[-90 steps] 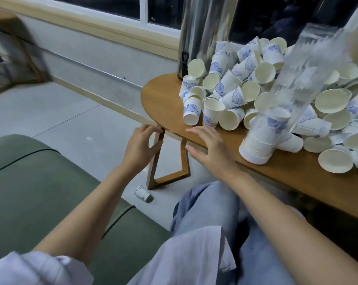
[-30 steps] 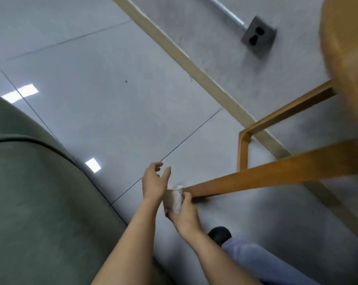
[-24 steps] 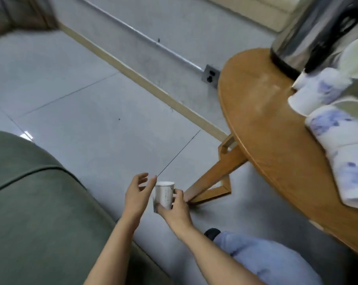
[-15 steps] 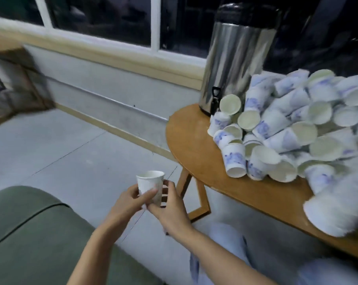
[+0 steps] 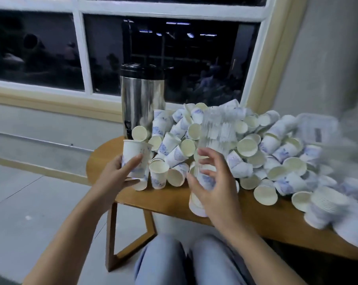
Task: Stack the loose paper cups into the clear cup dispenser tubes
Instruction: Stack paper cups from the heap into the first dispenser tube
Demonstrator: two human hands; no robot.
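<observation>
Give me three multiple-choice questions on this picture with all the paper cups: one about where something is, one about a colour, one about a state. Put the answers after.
1. Where does the steel urn stand?
A. on the floor
B. at the far left end of the wooden table, by the window
C. on the person's lap

2. What colour is the print on the paper cups?
A. red
B. green
C. blue

3. How is the cup in the left hand held?
A. roughly upright, mouth up
B. upside down
C. crushed flat

Answers:
1 B: the urn stands on the tabletop in front of the window pane, left of the pile.
2 C: the cup walls show blue patches on white.
3 A: its wide rim is on top, with the fingers wrapped round its lower wall.
</observation>
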